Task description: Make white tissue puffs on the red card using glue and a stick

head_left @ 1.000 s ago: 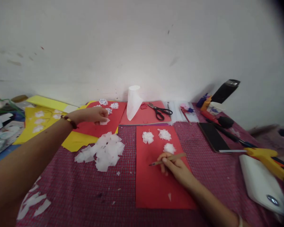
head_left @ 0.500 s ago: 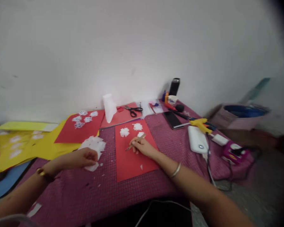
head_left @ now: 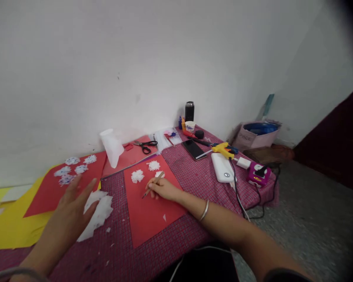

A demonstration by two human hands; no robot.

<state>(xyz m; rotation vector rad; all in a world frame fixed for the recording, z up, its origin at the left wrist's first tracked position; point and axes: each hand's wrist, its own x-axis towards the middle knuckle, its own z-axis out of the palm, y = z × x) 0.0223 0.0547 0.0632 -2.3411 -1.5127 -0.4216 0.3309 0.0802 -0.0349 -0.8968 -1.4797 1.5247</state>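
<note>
My right hand (head_left: 161, 189) grips a pencil (head_left: 148, 191), its tip pointing down at the red sheet of paper (head_left: 153, 219). Three white tissue-paper flowers sit on that sheet's upper part; one (head_left: 137, 176) is at the left, another (head_left: 153, 165) at the top, and the third (head_left: 159, 174) is partly covered by the pencil and hand. With fingers spread and nothing held, my left hand (head_left: 69, 213) hovers by the pile of white tissue pieces (head_left: 101, 211), hiding part of it. Beyond it lies another red sheet (head_left: 44, 196) bearing several blue-speckled flowers (head_left: 72, 160).
Black scissors (head_left: 147, 147) lie on a red pad behind, beside a white paper roll (head_left: 111, 147). Rightward are a phone (head_left: 192, 149), a yellow glue gun (head_left: 223, 149), a white power bank (head_left: 222, 168), a purple power adapter (head_left: 259, 175) with cords, and a black flask (head_left: 189, 111).
The view has swung right. My left hand came back from the far red sheet toward the tissue pile and its fingers spread open. My right hand keeps the pencil over the sheet.
</note>
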